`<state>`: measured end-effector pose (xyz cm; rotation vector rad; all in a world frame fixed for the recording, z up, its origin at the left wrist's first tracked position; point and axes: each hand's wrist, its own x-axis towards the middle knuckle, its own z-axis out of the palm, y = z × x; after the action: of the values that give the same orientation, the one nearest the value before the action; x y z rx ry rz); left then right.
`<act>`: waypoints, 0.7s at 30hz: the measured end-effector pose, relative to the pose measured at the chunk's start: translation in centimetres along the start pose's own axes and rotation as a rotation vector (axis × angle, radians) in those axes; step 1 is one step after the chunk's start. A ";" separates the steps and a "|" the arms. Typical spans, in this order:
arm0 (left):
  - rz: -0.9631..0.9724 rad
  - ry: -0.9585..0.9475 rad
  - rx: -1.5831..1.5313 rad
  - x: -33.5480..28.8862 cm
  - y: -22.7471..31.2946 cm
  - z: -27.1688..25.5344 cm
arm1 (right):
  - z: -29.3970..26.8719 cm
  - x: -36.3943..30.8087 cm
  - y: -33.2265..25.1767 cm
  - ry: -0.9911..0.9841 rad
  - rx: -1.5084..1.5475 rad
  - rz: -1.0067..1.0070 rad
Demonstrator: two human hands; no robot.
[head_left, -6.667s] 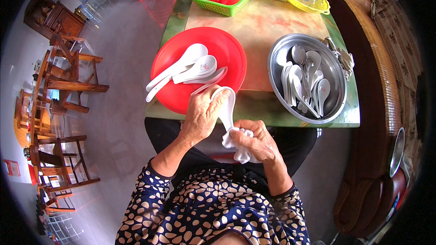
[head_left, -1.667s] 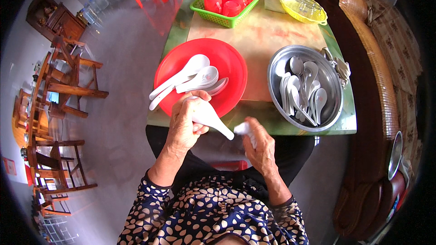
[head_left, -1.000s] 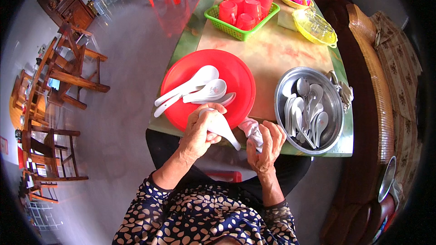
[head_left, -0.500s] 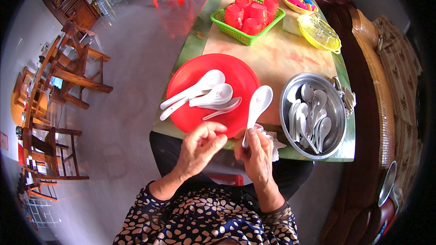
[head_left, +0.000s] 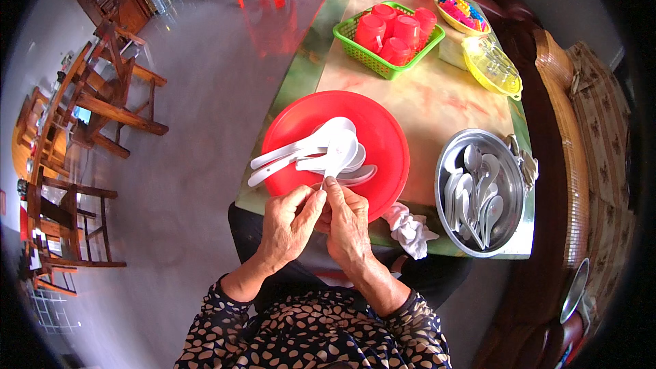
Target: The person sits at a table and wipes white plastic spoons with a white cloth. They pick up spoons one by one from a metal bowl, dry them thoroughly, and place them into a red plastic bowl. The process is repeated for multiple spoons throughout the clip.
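My right hand [head_left: 348, 222] pinches the handle of a white plastic soup spoon [head_left: 339, 154] whose bowl lies over the red round plate [head_left: 386, 130], on top of several other white spoons [head_left: 294, 157]. Beside it, my left hand [head_left: 290, 222] touches the right hand's fingers near the plate's front rim and holds nothing that I can see. A crumpled white cloth [head_left: 410, 229] lies on the table edge just right of my right hand. A steel bowl [head_left: 511, 164] with several more spoons stands further right.
A green basket [head_left: 345, 37] of red cups, a yellow lidded dish [head_left: 492, 65] and a dish of coloured pieces [head_left: 461, 14] stand at the far end of the table. Wooden chairs [head_left: 89, 102] stand on the floor to the left, a sofa [head_left: 581, 116] to the right.
The spoon passed from my left hand to my right and its bowl came down onto the spoons on the red plate. The white cloth left my right hand and now lies on the table.
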<state>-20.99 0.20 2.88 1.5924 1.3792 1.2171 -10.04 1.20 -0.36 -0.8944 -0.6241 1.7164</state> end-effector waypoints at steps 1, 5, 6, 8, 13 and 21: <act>-0.007 -0.006 0.000 0.3 -0.2 -0.1 | 0.3 0.1 0.1 0.023 0.006 -0.001; 0.000 -0.005 0.047 1.7 -0.9 -0.7 | 0.8 -0.3 -2.2 -0.014 -0.231 0.061; 0.019 0.001 0.074 2.0 -1.1 -0.8 | 0.4 -0.4 -2.9 -0.055 -0.354 0.092; -0.002 0.007 0.129 2.4 -1.4 -0.6 | 0.0 -0.9 -2.0 -0.007 -0.866 -0.493; 0.061 0.037 0.201 2.8 -2.8 0.0 | -2.3 -1.7 -1.4 -0.085 -1.489 -0.866; 0.107 0.006 0.449 2.8 -2.5 -0.7 | -5.9 -0.9 0.1 -0.243 -1.593 -1.118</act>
<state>-22.48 3.41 1.33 1.9877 1.6737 1.0167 -5.15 0.19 -3.60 -0.9454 -2.2262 0.0334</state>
